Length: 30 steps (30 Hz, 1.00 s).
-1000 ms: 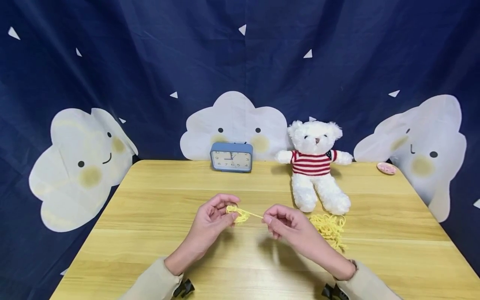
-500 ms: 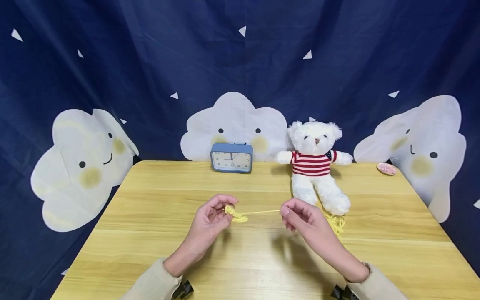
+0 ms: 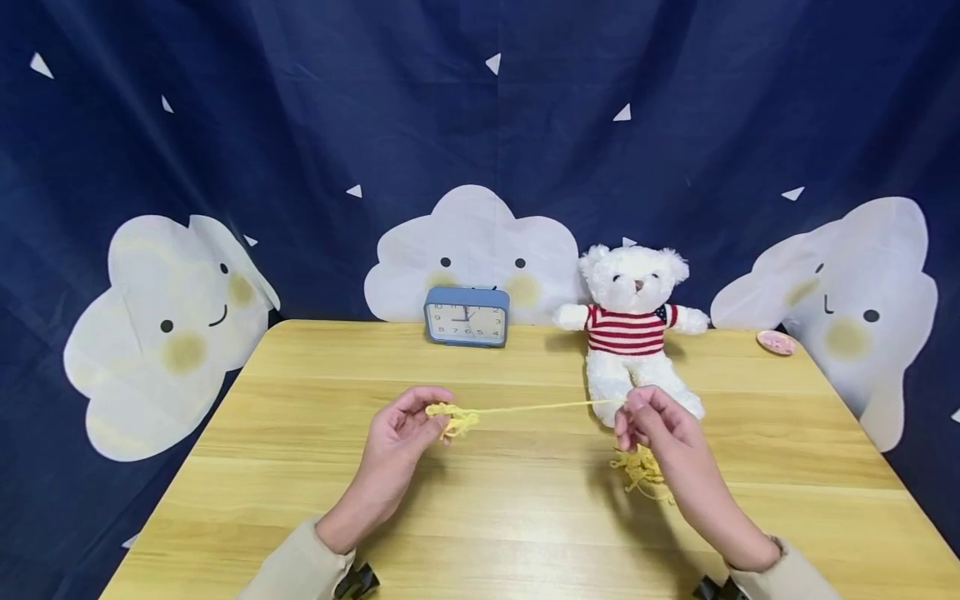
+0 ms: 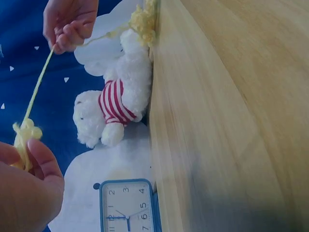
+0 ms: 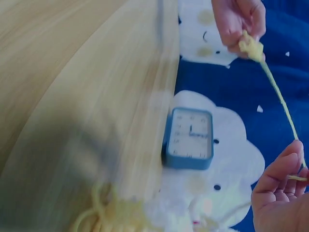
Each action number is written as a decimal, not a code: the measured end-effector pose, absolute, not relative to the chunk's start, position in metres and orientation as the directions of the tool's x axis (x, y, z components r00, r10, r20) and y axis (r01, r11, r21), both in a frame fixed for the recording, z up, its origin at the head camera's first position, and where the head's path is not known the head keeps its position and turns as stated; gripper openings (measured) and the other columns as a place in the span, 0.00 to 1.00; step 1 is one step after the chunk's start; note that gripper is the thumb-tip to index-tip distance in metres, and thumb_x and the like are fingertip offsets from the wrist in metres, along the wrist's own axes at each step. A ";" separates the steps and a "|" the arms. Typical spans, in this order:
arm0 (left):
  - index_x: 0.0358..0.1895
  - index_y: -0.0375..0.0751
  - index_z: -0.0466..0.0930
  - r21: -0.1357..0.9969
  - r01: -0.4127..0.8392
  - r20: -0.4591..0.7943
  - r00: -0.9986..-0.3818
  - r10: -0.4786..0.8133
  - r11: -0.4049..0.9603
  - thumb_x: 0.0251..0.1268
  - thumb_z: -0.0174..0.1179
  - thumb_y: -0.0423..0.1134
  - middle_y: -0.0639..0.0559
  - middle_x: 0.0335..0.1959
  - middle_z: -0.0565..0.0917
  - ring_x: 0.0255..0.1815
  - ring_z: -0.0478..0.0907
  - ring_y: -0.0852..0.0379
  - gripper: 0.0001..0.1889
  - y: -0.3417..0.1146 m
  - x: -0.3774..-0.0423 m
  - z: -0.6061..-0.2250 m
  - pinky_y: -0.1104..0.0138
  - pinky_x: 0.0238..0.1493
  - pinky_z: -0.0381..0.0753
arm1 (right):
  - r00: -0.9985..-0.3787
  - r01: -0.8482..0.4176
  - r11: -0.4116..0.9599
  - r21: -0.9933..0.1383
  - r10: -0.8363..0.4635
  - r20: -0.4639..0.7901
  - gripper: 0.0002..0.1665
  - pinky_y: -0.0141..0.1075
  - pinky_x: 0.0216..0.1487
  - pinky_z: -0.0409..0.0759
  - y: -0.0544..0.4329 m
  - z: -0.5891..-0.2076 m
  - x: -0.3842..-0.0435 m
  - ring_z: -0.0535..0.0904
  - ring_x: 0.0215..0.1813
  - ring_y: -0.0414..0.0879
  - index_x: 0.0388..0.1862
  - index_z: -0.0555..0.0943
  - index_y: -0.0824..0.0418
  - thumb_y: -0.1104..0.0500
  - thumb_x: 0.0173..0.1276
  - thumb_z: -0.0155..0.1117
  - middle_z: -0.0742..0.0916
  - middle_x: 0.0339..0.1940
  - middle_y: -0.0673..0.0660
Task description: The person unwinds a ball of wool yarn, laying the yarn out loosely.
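My left hand (image 3: 397, 446) pinches a small tangled bundle of yellow yarn (image 3: 461, 422) between thumb and fingers, above the table. From that bundle a taut strand (image 3: 536, 407) runs rightward to my right hand (image 3: 671, 442), whose thumb and fingertips pinch it. A loose pile of yellow yarn (image 3: 640, 468) lies on the table beside the right hand, which partly hides it. In the left wrist view, a slack length (image 4: 104, 37) links the right hand with the pile (image 4: 143, 25). The right wrist view shows the bundle (image 5: 252, 48) at the left fingertips.
A white teddy bear (image 3: 626, 333) in a striped red-and-white sweater sits behind the right hand. A blue alarm clock (image 3: 467, 317) stands at the back of the wooden table (image 3: 300, 433). At the far right corner lies a small pink oval item (image 3: 776, 342). A dark cloud-patterned curtain hangs behind.
My right hand has moved right and slightly away, lengthening the strand between the hands. The left hand has shifted a little left with its bundle.
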<state>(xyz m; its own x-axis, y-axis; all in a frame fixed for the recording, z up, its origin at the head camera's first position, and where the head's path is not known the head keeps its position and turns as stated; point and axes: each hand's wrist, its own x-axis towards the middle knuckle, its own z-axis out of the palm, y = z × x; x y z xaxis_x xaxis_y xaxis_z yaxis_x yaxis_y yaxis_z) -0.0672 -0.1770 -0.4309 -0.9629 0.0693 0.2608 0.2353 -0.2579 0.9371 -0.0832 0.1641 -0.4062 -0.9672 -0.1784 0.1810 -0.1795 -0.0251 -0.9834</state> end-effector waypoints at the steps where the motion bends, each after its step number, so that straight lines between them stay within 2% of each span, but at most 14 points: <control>1: 0.59 0.12 0.74 0.935 0.239 0.262 -0.964 0.055 -0.261 0.75 0.60 0.18 0.42 0.49 0.84 0.43 0.83 0.59 0.15 -0.178 -0.067 -0.431 0.72 0.43 0.89 | -0.969 -0.180 -0.037 -0.983 -0.165 0.184 0.18 0.33 0.34 0.83 0.168 -0.407 -0.084 0.80 0.32 0.44 0.44 0.73 0.76 0.60 0.92 0.49 0.84 0.34 0.59; 9: 0.59 0.13 0.75 0.942 0.242 0.240 -0.970 -0.035 -0.234 0.72 0.60 0.17 0.47 0.48 0.84 0.44 0.81 0.60 0.15 -0.187 -0.066 -0.431 0.72 0.45 0.87 | -0.978 -0.191 -0.109 -0.976 -0.069 0.199 0.14 0.31 0.33 0.80 0.199 -0.415 -0.082 0.78 0.31 0.44 0.45 0.74 0.69 0.61 0.92 0.48 0.83 0.33 0.56; 14: 0.59 0.15 0.76 0.948 0.229 0.221 -0.973 -0.059 -0.221 0.72 0.62 0.19 0.46 0.49 0.84 0.43 0.81 0.59 0.15 -0.190 -0.065 -0.431 0.71 0.44 0.88 | -0.974 -0.221 -0.196 -0.955 -0.006 0.226 0.12 0.31 0.32 0.80 0.223 -0.424 -0.081 0.78 0.31 0.43 0.47 0.77 0.67 0.64 0.91 0.48 0.84 0.33 0.55; 20: 0.60 0.14 0.74 0.942 0.246 0.233 -0.969 -0.083 -0.228 0.68 0.59 0.15 0.44 0.50 0.85 0.44 0.82 0.58 0.18 -0.193 -0.066 -0.431 0.70 0.43 0.88 | -0.968 -0.250 -0.288 -0.925 0.045 0.247 0.13 0.31 0.31 0.81 0.252 -0.431 -0.078 0.79 0.31 0.44 0.46 0.78 0.66 0.68 0.90 0.46 0.85 0.33 0.56; 30: 0.63 0.17 0.74 0.935 0.250 0.234 -0.968 -0.093 -0.251 0.70 0.60 0.15 0.45 0.46 0.83 0.43 0.81 0.58 0.20 -0.195 -0.066 -0.430 0.70 0.42 0.87 | -0.971 -0.236 -0.292 -0.927 0.097 0.217 0.14 0.30 0.31 0.80 0.292 -0.439 -0.075 0.79 0.31 0.43 0.44 0.79 0.65 0.69 0.90 0.46 0.86 0.32 0.55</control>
